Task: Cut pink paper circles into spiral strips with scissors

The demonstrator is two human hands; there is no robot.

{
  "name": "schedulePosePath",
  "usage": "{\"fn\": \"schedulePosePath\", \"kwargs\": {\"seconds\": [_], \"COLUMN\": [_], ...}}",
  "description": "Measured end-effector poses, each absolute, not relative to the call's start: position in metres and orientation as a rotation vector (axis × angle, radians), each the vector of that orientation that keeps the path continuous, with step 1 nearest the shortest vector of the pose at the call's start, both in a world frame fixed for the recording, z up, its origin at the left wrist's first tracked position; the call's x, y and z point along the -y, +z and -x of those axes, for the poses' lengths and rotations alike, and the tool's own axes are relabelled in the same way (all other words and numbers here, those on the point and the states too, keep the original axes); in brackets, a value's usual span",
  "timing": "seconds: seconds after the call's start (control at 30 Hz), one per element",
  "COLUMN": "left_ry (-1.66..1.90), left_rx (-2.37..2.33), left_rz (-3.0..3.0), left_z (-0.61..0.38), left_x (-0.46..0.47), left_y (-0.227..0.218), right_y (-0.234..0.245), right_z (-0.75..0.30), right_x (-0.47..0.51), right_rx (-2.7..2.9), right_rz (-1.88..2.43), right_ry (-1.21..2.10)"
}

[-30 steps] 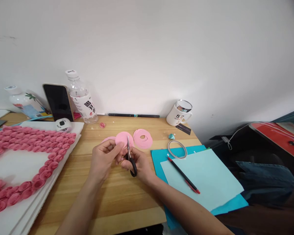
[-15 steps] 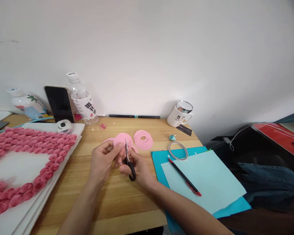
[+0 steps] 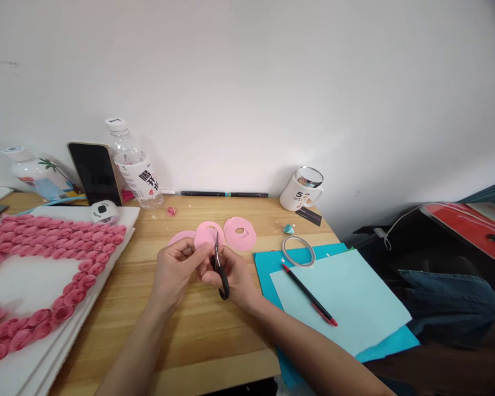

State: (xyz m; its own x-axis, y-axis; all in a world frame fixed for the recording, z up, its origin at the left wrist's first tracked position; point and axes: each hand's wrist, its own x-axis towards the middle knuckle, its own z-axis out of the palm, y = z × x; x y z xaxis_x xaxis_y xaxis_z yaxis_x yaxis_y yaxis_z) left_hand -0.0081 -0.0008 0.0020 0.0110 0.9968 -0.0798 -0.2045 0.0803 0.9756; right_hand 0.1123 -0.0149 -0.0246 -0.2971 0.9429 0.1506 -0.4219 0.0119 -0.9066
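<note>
The scissors (image 3: 219, 268) could nip the thumb of the left hand (image 3: 173, 269), since the blades sit so near it; the pink paper circle (image 3: 202, 237) could tear if tugged; that hand pinches the circle just past its fingertips; the right hand (image 3: 236, 276), close beside, grips the scissors; both hands lean inward over the worktop (image 3: 206, 344).

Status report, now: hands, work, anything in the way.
Left hand pinching pink paper disc. Right hand gripping black-handled scissors, blades at disc's edge. Pink paper ring lying close beyond right hand.
</note>
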Motion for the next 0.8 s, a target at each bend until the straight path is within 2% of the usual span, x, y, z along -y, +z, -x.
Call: {"fn": "schedulePosePath", "kwargs": {"seconds": [0.8], "left_ry": [1.277], "left_rx": [-1.041], "left_rz": [-0.936], "left_z": [0.0089], "left_x": [0.0025], "left_y": [0.0057], "right_y": [-0.0228], "right_z": [-0.1137], "right_x": [0.0167], "right_rx": [1.198], "right_rz": [0.722], "right_ry": [1.565]}}
